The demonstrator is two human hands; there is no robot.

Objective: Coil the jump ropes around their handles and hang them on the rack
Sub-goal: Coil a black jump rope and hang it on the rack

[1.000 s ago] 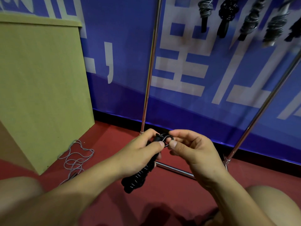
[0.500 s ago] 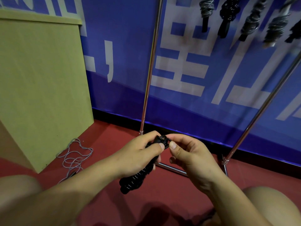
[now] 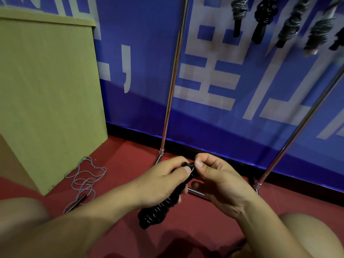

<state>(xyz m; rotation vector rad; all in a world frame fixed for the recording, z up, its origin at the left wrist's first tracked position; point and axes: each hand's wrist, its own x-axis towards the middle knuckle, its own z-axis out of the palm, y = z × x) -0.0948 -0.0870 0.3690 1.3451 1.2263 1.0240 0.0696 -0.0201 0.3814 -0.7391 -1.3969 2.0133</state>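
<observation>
A black jump rope (image 3: 158, 211) is coiled tightly around its handles. My left hand (image 3: 160, 185) grips the bundle around its upper half. My right hand (image 3: 216, 181) pinches the top end of the bundle, where a small loop of rope sticks out between the thumbs. The lower end of the bundle points down and left over the red floor. The chrome rack (image 3: 174, 81) stands right behind my hands. Several coiled ropes (image 3: 264, 17) hang from it at the top right. A loose grey jump rope (image 3: 84, 181) lies on the floor at the left.
A tall green-yellow box (image 3: 48, 94) stands at the left against the blue banner wall (image 3: 141, 58). The rack's base bar (image 3: 195, 191) lies on the red floor (image 3: 195, 237) under my hands. My bare knees show at the bottom left and bottom right.
The loop at the top of the bundle has shrunk under my right thumb and fingers. Both hands stay in about the same place; the view has tipped down a little.
</observation>
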